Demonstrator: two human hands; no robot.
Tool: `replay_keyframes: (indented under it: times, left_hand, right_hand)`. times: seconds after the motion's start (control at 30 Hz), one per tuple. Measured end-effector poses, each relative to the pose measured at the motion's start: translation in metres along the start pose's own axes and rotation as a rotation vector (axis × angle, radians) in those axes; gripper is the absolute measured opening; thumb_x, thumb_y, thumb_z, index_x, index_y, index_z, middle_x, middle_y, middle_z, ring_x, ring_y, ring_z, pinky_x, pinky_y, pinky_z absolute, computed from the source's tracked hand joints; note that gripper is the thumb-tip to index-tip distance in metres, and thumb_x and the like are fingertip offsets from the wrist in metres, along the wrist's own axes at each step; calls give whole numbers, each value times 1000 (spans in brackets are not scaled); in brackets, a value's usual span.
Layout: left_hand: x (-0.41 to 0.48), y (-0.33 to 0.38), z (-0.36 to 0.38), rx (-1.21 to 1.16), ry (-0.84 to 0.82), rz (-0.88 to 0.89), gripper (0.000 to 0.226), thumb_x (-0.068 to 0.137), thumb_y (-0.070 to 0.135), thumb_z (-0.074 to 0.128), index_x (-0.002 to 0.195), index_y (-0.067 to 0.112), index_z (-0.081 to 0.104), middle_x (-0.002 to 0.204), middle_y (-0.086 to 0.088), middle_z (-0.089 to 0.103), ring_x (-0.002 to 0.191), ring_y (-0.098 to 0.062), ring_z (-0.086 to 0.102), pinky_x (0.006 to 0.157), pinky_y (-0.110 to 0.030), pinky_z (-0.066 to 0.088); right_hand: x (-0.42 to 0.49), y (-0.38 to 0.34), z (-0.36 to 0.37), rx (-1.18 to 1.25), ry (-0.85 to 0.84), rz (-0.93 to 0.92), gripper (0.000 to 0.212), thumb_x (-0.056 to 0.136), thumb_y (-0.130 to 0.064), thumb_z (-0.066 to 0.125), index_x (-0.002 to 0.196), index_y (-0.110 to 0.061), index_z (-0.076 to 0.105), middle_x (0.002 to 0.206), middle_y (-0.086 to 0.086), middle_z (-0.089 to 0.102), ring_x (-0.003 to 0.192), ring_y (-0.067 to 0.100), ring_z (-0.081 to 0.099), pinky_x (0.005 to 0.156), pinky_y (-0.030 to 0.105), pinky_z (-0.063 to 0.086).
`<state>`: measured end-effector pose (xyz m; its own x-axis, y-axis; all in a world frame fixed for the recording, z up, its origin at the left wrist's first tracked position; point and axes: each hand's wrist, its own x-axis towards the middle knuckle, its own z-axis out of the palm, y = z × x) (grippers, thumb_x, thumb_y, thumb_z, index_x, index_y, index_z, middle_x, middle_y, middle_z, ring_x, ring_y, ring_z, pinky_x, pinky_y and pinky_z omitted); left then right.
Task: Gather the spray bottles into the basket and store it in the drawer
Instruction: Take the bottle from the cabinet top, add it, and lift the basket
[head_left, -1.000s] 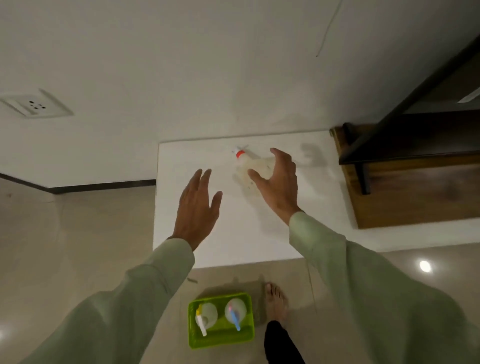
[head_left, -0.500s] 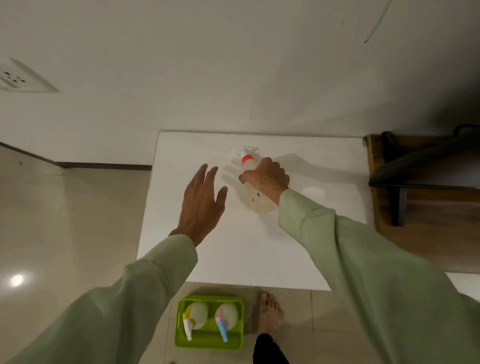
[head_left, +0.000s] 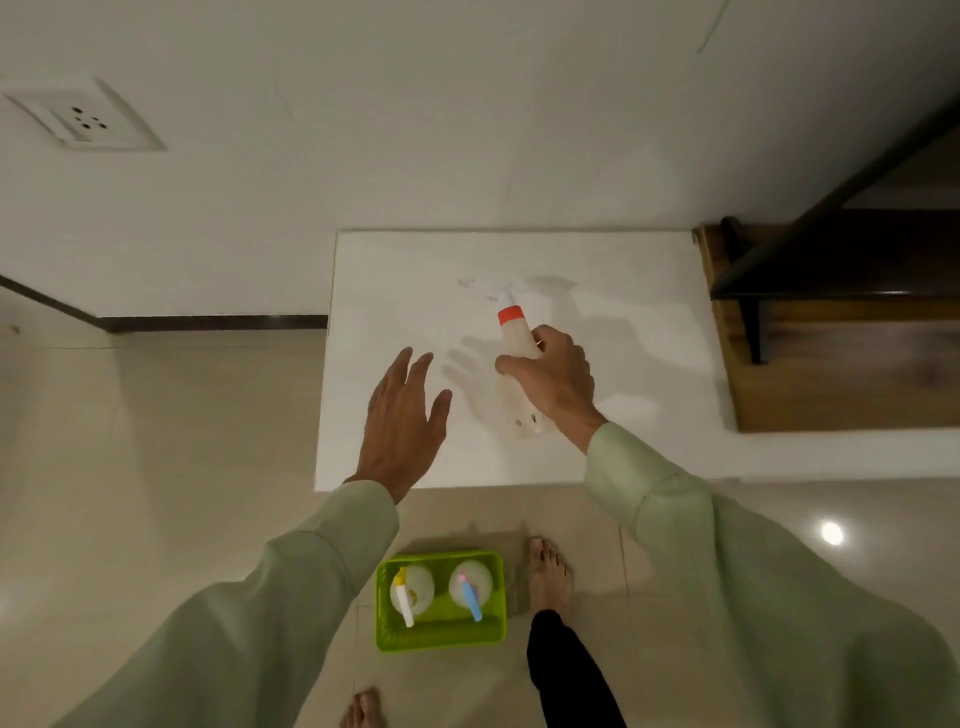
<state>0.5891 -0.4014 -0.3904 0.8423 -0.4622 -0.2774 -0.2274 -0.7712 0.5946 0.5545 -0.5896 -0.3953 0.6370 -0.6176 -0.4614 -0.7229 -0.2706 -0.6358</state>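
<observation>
A clear spray bottle with a red collar (head_left: 511, 335) is over the white tabletop (head_left: 623, 405), and my right hand (head_left: 556, 382) is closed around its body, nozzle pointing away from me. My left hand (head_left: 402, 415) hovers flat and open above the table's left part, holding nothing. On the floor below the table's front edge stands a lime green basket (head_left: 440, 636). Two spray bottles stand upright in it: one with a yellow and white head (head_left: 410, 597) on the left, one with a blue and pink head (head_left: 470, 592) on the right.
A dark wooden cabinet (head_left: 841, 374) adjoins the table on the right, with a dark rail (head_left: 831, 208) above it. A wall socket (head_left: 83, 122) sits at the upper left. My bare feet (head_left: 548, 577) stand on the tiled floor beside the basket.
My right hand closed around the red-collared bottle, which was lying on the table, and drew it nearer to me. My left hand stayed open over the table.
</observation>
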Motion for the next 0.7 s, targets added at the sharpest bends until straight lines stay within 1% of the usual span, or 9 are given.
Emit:
replay_keyframes:
  times: [0.07, 0.13, 0.23, 0.3, 0.4, 0.47, 0.53, 0.63, 0.7]
  left_hand:
    - [-32, -18, -5, 0, -15, 27, 54, 100, 32, 46, 149, 14, 32, 162, -8, 22, 149, -24, 22, 122, -40, 22]
    - [-68, -39, -9, 8, -28, 50, 54, 100, 31, 46, 149, 12, 33, 161, -10, 24, 150, -24, 21, 122, -38, 19]
    - [-123, -76, -7, -11, -94, 33, 54, 100, 30, 46, 149, 13, 33, 162, -10, 22, 150, -25, 20, 122, -39, 20]
    - [-156, -101, 1, -17, -143, -4, 54, 100, 30, 46, 150, 14, 32, 163, -9, 20, 150, -25, 20, 122, -39, 19]
    - [-201, -137, 22, 5, -193, -44, 54, 100, 31, 45, 150, 15, 31, 162, -10, 20, 149, -25, 20, 122, -37, 18]
    - [-221, -157, 41, -4, -222, -72, 53, 100, 32, 45, 150, 17, 31, 162, -8, 20, 149, -24, 20, 122, -36, 18]
    - [-233, -177, 69, -1, -246, -92, 53, 100, 32, 44, 150, 18, 31, 162, -6, 21, 150, -23, 20, 122, -36, 18]
    - [-241, -204, 113, 12, -276, -90, 54, 99, 29, 47, 149, 15, 32, 161, -8, 25, 148, -24, 24, 121, -35, 21]
    - [-242, -224, 144, 10, -284, -91, 55, 98, 27, 49, 149, 13, 32, 159, -10, 28, 146, -26, 28, 120, -36, 23]
  right_hand:
    - [-44, 9, 9, 68, 37, -2, 34, 61, -42, 74, 86, -23, 60, 78, -7, 65, 71, 17, 63, 58, 30, 39]
    - [-89, 25, 25, 139, 77, -8, 32, 63, -40, 77, 84, -21, 62, 76, -7, 67, 71, 18, 64, 60, 34, 47]
    - [-161, 58, 64, 287, 107, 25, 27, 72, -30, 81, 87, -18, 61, 81, -2, 69, 75, 22, 65, 68, 38, 51]
    - [-199, 82, 92, 348, 125, 14, 22, 83, -22, 78, 93, -14, 60, 85, 0, 66, 78, 23, 62, 70, 38, 48]
    - [-241, 122, 139, 395, 110, 63, 14, 96, -23, 65, 106, -17, 58, 99, 4, 65, 94, 26, 61, 79, 39, 48]
    - [-259, 151, 166, 418, 113, 93, 18, 98, -25, 63, 114, -21, 57, 108, 2, 66, 103, 26, 62, 86, 43, 52]
    - [-270, 181, 195, 438, 113, 103, 26, 95, -22, 68, 119, -21, 59, 113, -1, 69, 107, 22, 64, 92, 46, 54]
    - [-274, 227, 233, 422, 156, 109, 42, 87, -18, 78, 127, -19, 63, 117, -2, 72, 110, 19, 66, 96, 39, 52]
    - [-271, 258, 260, 403, 196, 123, 46, 82, -19, 83, 125, -15, 65, 114, -1, 72, 109, 20, 66, 97, 40, 51]
